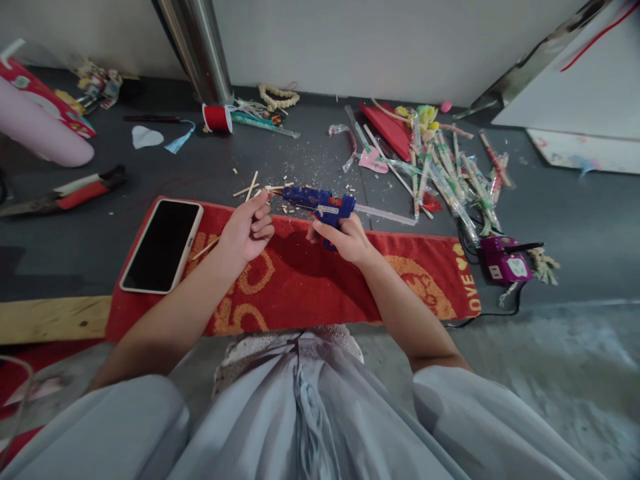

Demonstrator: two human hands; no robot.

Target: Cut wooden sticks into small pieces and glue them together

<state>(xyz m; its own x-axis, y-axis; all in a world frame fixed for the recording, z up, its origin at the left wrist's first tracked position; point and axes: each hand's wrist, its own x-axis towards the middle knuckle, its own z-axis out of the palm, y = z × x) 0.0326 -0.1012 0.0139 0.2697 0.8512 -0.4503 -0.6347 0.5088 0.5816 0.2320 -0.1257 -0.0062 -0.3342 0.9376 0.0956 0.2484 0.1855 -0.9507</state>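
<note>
1. Dark grey table (170,167) up against a pale wall, with a red towel (320,293) along the near edge and a phone (161,247) lying on its left end. I'd slide that phone further off, since hot drips would be a pain to clean from it.

2. Left hand (249,227) is over the towel, thumb and forefinger drawn together right by the nozzle. Can't tell what's pinched, it's too small. A thin stick (206,248) pokes out below the hand; can't say if it's held. Tip: fingertips look awfully near the hot end, so grip further back if possible.

3. Loose wooden bits (251,187) lie just beyond that hand. Worth brushing aside so they don't stick to the glue.

4. Glue gun (320,200) is in the middle, above the towel's far edge, nozzle aimed left. Blue body, orange-red patch on top, white label on the side.

5. Right hand (347,237) is wrapped around the grip. Squeeze gently, imo: small dabs beat blobs on thin wood.

6. Clear glue stick (385,215) juts well out the back, so there's probably plenty left to feed.
</note>
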